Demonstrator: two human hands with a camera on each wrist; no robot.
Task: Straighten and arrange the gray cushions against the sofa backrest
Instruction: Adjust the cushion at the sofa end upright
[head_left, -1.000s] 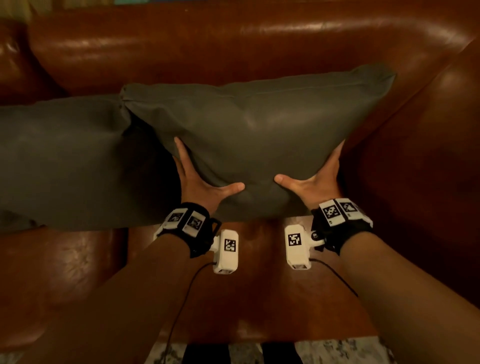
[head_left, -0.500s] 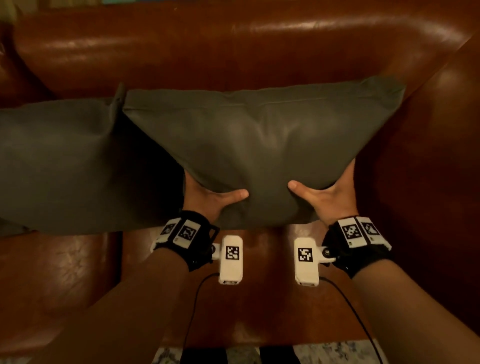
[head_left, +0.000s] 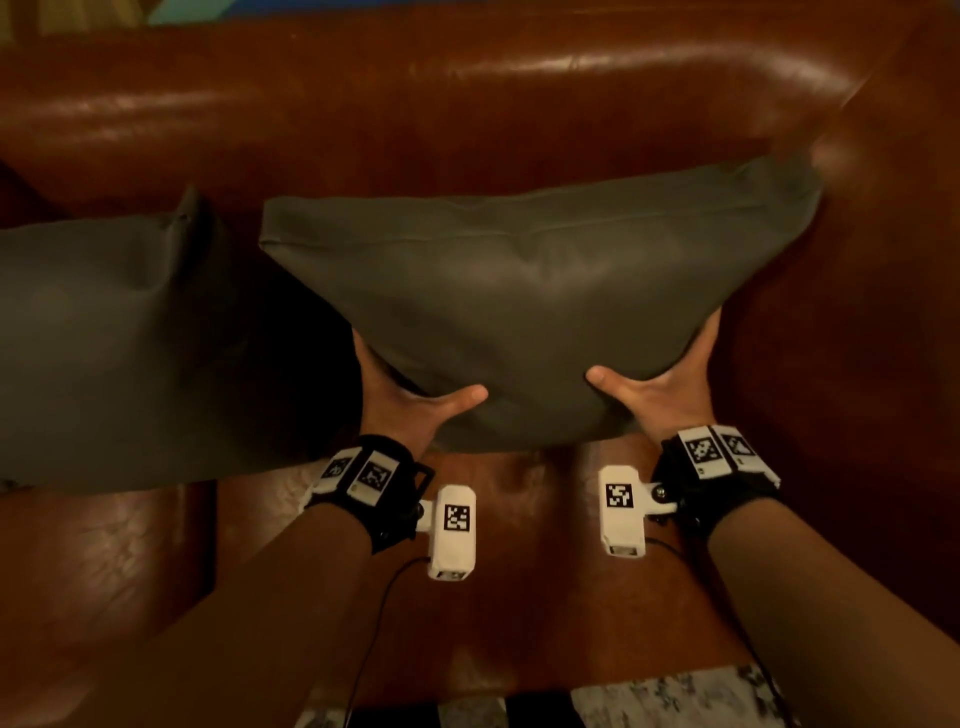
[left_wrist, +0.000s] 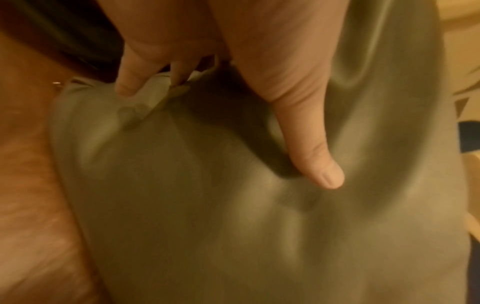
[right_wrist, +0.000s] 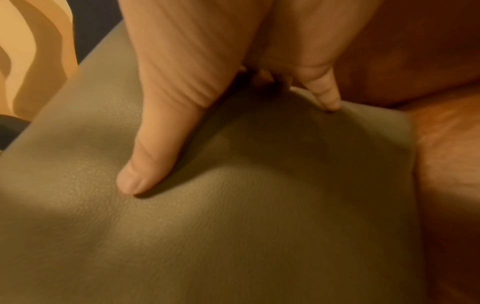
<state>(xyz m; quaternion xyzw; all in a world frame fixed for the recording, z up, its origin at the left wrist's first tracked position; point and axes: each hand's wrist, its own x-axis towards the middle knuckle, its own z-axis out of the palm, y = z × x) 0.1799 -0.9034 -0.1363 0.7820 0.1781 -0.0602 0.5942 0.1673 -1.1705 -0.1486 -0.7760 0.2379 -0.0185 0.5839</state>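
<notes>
A gray cushion (head_left: 540, 312) stands tilted against the brown leather sofa backrest (head_left: 467, 104), its right top corner close to the armrest. My left hand (head_left: 410, 395) grips its lower left corner and my right hand (head_left: 660, 384) its lower right corner. Each thumb lies on the front face while the fingers wrap behind the edge. The left wrist view shows my left hand (left_wrist: 226, 133) with the thumb dented into the cushion (left_wrist: 207, 216) and fingertips on its seam. In the right wrist view my right hand (right_wrist: 230, 145) clasps the cushion (right_wrist: 233, 226) the same way. A second gray cushion (head_left: 130, 338) leans on the backrest at the left.
The sofa's right armrest (head_left: 883, 286) rises just right of the held cushion. The leather seat (head_left: 519, 582) lies below my wrists. A patterned rug (head_left: 649, 701) shows at the seat's front edge.
The held cushion has shifted right, off the left cushion it overlapped, and a dark gap now shows between them. Both hands stayed on its lower corners.
</notes>
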